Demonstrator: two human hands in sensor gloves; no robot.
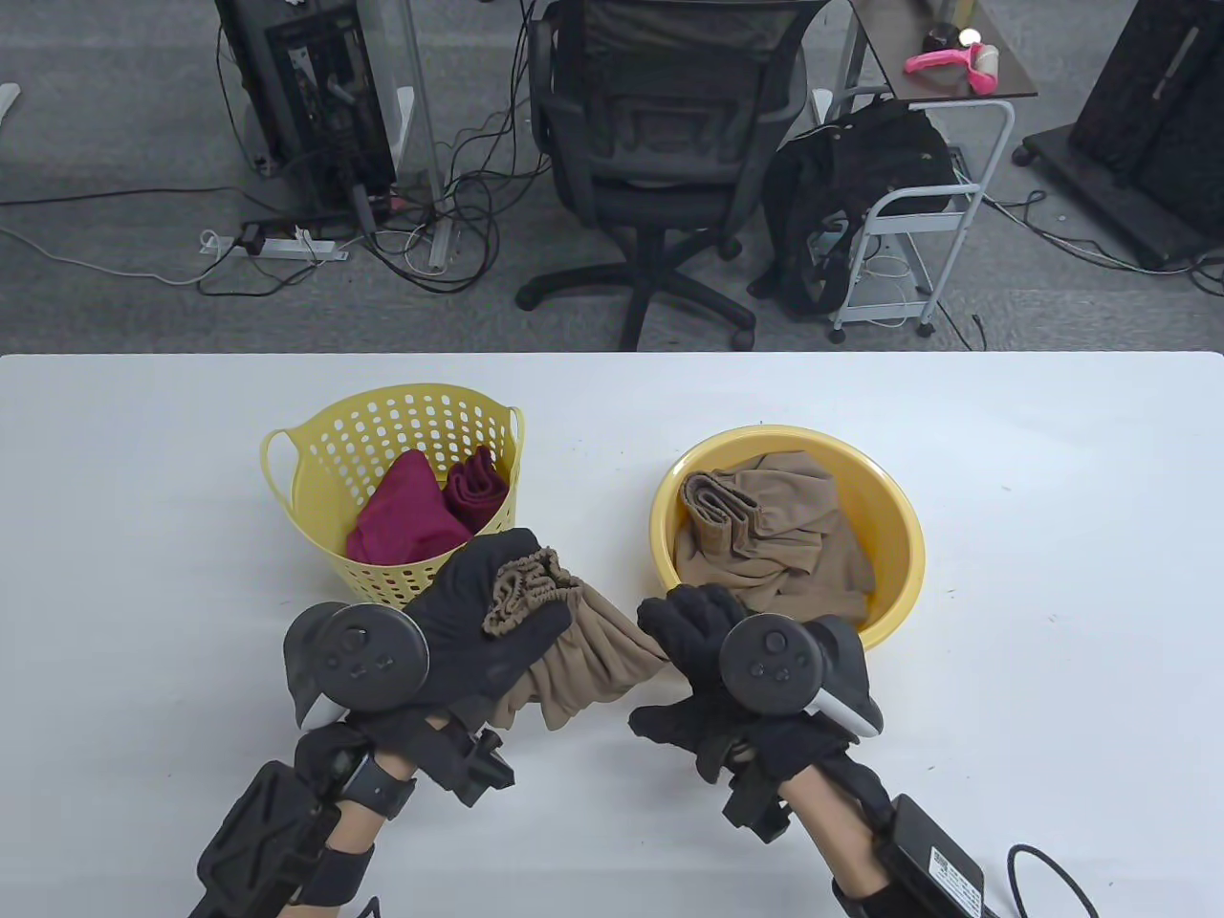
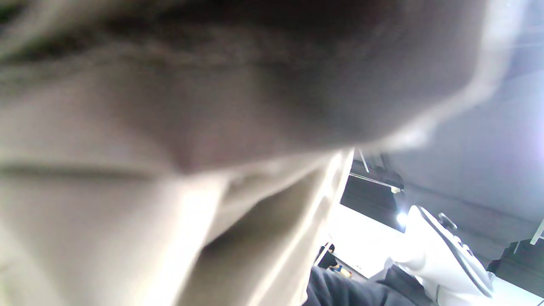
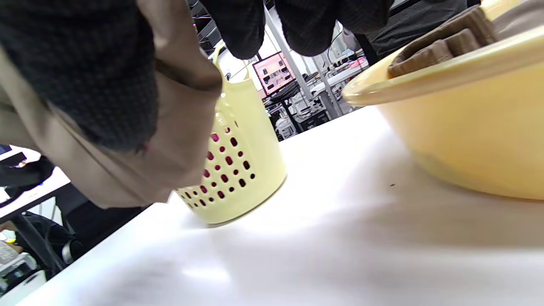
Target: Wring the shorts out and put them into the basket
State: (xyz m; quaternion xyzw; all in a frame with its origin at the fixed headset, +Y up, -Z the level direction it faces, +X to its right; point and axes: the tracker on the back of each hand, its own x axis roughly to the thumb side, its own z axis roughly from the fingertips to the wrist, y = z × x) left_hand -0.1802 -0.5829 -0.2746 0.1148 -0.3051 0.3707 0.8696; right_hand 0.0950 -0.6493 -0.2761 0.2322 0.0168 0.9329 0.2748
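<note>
1. Tan shorts held above the table at 6 o'clock, stretched between both hands, in front of the basket and basin.
2. Left hand at 7 o'clock, fingers curled round the bunched elastic waistband, gathered end poking out past the knuckles.
3. Right hand just right of it, fingers curled tight on the other end of the shorts; in the right wrist view, fabric wrapped under the gloved fingers.
4. Left wrist view filled with blurred tan cloth; finger detail not readable there.
5. Yellow perforated basket at 10 o'clock, holding 2 dark red garments.
6. Yellow round basin at 2 o'clock, holding more tan clothing, 1 piece folded at its far-left side.
7. Basket and basin near each other, not touching.
</note>
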